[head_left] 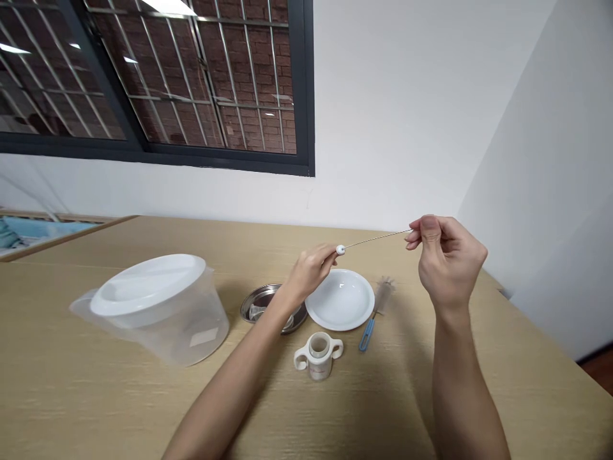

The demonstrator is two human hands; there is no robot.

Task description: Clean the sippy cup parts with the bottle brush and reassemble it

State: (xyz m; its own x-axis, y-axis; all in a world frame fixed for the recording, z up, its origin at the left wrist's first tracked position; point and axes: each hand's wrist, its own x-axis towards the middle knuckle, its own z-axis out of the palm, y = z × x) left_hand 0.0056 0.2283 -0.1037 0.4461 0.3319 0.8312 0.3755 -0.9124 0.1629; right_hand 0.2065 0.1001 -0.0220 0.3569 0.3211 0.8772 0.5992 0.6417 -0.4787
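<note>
My left hand (310, 271) is closed over the white bowl, pinching a small round white piece (340, 250). From that piece a thin wire (376, 239) runs up to the right. My right hand (449, 263), held higher, pinches the wire's far end between thumb and fingers. I cannot tell whether the wire passes through the white piece or only into it. Below the hands, a white two-handled baby bottle (318, 369) stands upright with its mouth uncovered. Beside it lies a bottle brush (368, 333) with a blue handle and grey bristles.
A white bowl (339, 319) sits behind the bottle. A round steel dish (246, 305) holds clear parts, half hidden by my left forearm. On the left stands a large translucent pitcher (201, 313) with a white lid. The wooden table (119, 415) meets a white wall under a barred window.
</note>
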